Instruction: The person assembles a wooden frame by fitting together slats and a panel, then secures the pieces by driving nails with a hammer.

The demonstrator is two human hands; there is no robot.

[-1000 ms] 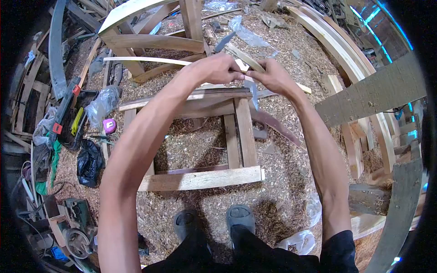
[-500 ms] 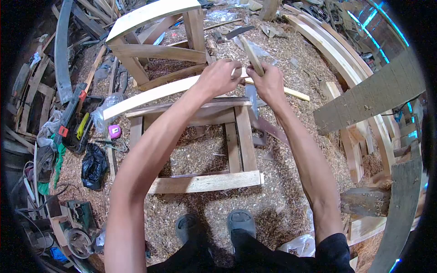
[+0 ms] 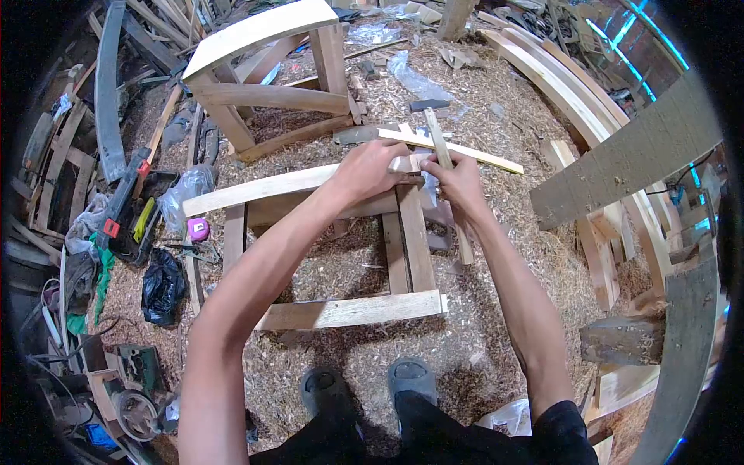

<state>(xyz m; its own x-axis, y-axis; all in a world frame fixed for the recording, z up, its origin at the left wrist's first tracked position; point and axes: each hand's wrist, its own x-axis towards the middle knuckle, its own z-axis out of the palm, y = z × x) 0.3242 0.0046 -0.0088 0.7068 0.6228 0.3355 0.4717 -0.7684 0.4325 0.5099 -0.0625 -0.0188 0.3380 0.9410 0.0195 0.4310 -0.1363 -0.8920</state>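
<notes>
My left hand (image 3: 373, 167) is closed around the right end of a pale curved board (image 3: 263, 190). The board lies along the far side of a low wooden frame (image 3: 418, 248) on the floor. Close beside it, my right hand (image 3: 457, 181) grips a thin wooden strip (image 3: 439, 139), which points away from me and shows again below the hand. The fingertips of both hands nearly meet at the frame's far right corner. Just beyond them lies another pale strip (image 3: 488, 157), and a dark flat piece (image 3: 428, 105) rests on the shavings.
A second wooden frame with a curved top (image 3: 256, 35) stands behind. Left are an open toolbox (image 3: 132, 209), a pink tape measure (image 3: 198, 229) and a black plastic bag (image 3: 163, 287). Long curved boards (image 3: 558, 85) lie at right. Wood shavings cover the floor.
The curved board has come down toward me onto the frame's far side with my left hand. My right hand has lowered, and its strip now shows below the hand. The dark piece has shifted nearer.
</notes>
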